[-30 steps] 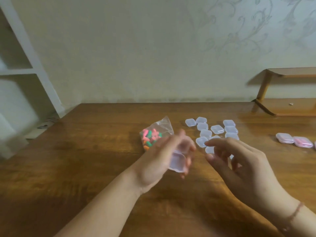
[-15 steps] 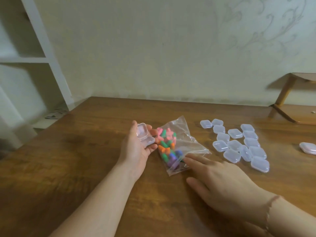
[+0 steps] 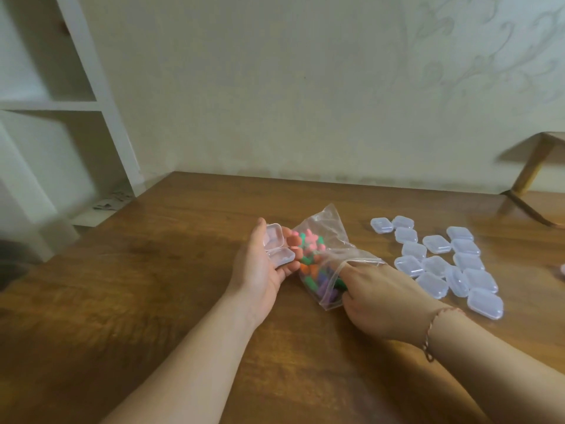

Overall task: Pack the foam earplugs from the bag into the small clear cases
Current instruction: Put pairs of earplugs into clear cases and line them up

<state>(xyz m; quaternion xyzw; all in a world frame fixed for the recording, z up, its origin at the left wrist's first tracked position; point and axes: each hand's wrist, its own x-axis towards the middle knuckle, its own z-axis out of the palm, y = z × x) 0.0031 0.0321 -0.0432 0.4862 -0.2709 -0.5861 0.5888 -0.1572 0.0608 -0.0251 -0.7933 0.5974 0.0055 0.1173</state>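
An opened case (image 3: 276,246) is held in the left hand (image 3: 263,270) over the table (image 3: 153,301), just left of the bag (image 3: 328,240), in which the earplugs (image 3: 312,255) are heaped. The right hand (image 3: 376,298) is placed at the near right end of the bag, its fingers pushed in through the mouth. A cluster of shut cases (image 3: 440,258) is laid out on the table to the right of the bag, and a shelf unit (image 3: 76,87) is set beyond the table's left edge.
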